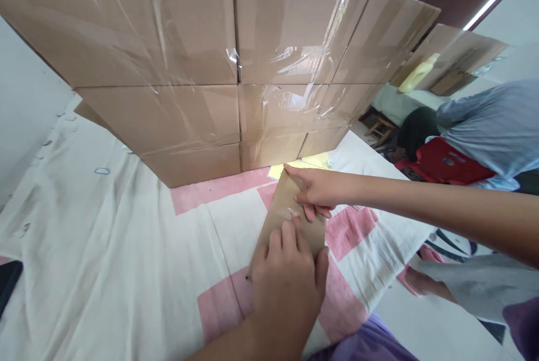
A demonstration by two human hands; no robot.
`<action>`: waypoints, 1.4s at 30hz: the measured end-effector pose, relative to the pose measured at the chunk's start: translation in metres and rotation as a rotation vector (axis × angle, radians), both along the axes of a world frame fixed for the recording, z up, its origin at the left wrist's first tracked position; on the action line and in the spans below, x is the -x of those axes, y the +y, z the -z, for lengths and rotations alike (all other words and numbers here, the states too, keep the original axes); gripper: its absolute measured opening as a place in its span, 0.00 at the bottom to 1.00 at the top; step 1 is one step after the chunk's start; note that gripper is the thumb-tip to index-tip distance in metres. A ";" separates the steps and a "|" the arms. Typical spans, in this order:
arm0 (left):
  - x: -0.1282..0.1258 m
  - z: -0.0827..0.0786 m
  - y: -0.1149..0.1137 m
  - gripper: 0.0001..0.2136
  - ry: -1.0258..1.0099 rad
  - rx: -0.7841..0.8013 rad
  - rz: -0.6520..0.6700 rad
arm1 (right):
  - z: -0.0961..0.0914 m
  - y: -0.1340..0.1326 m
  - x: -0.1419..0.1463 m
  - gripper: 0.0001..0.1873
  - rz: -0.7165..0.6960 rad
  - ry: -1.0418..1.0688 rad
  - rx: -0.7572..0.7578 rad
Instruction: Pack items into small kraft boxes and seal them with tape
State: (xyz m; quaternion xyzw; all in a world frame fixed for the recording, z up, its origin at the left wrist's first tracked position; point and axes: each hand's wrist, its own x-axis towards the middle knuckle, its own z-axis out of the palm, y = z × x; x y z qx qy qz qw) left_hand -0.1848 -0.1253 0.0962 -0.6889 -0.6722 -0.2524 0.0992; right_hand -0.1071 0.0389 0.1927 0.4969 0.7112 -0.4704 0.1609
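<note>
A flat brown cardboard piece (273, 226) lies at a slant on the cloth-covered table, with a small shiny patch of clear tape (287, 213) on its face. My left hand (288, 271) is over its near part, fingers bent onto the surface by the tape and thumb along the right edge. From the right, my right hand (315, 188) reaches across to hold the far part. One of its fingertips rests at the far corner, while other fingers curl at the right edge. The cardboard's underside is hidden.
Stacked brown cartons (189, 119) under clear film stand right behind the cardboard. The tablecloth (168, 271) is white with pink patches. A dark object (8, 285) lies at the left edge. At right, a person in a blue top (497, 119) bends near a red item (450, 161).
</note>
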 end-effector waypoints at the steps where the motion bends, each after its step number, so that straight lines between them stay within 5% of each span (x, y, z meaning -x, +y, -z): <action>1: 0.000 0.000 0.000 0.26 0.002 0.004 -0.002 | 0.001 0.001 0.000 0.56 -0.008 -0.009 -0.006; 7: 0.003 -0.005 0.000 0.25 0.021 0.004 0.017 | -0.002 0.010 -0.002 0.54 -0.089 -0.150 -0.090; 16: 0.008 -0.005 -0.002 0.25 0.061 0.050 0.025 | -0.025 0.018 -0.014 0.60 -0.322 -0.425 -0.469; 20: 0.004 -0.007 -0.002 0.26 0.067 0.081 0.006 | -0.009 0.030 -0.017 0.53 -0.407 -0.350 -0.564; 24: 0.000 -0.009 -0.001 0.30 0.026 0.100 -0.006 | 0.010 0.041 -0.019 0.41 -0.440 -0.117 -0.439; 28: -0.001 -0.011 0.002 0.33 0.004 0.133 -0.024 | 0.032 0.043 -0.023 0.31 -0.294 0.133 -0.300; 36: 0.016 -0.014 -0.003 0.30 0.051 0.149 0.078 | 0.080 0.037 -0.073 0.49 -0.054 0.420 -0.313; 42: 0.062 -0.028 -0.012 0.26 0.145 0.264 0.268 | 0.110 0.013 -0.088 0.38 -0.269 0.704 -0.530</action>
